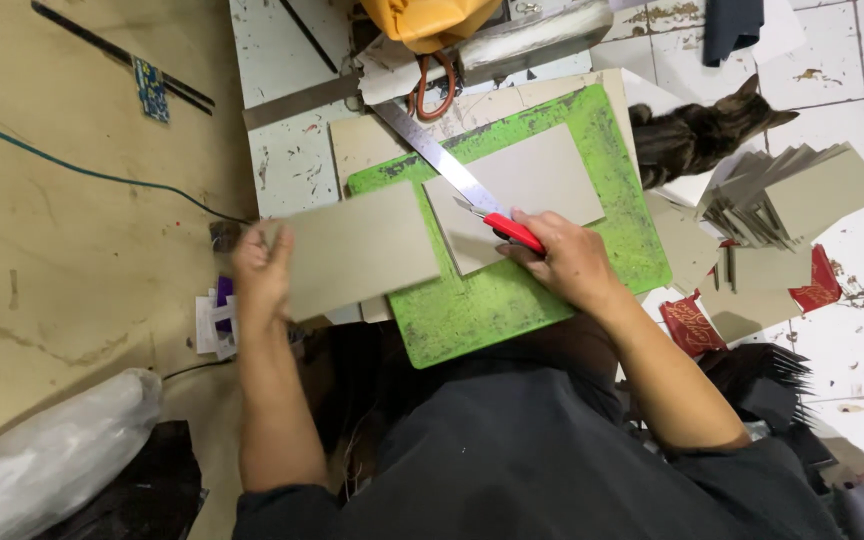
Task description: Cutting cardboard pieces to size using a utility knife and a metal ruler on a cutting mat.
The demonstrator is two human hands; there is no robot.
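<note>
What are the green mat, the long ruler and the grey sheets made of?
The green cutting mat looks like matte rubbery plastic, scuffed dark. The ruler seems to be steel: silvery, reflective. The grey sheets look like stiff matte cardboard, probably greyboard.

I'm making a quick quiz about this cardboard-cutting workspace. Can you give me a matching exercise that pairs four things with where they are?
Things:
1. red utility knife
2. steel ruler
3. cardboard sheet
4. cat

Places:
A. on the tiled floor, beyond the green cutting mat
B. in the left hand
C. in the right hand
D. lying diagonally across the mat's top

Pairs: 1-C, 2-D, 3-B, 4-A
</note>
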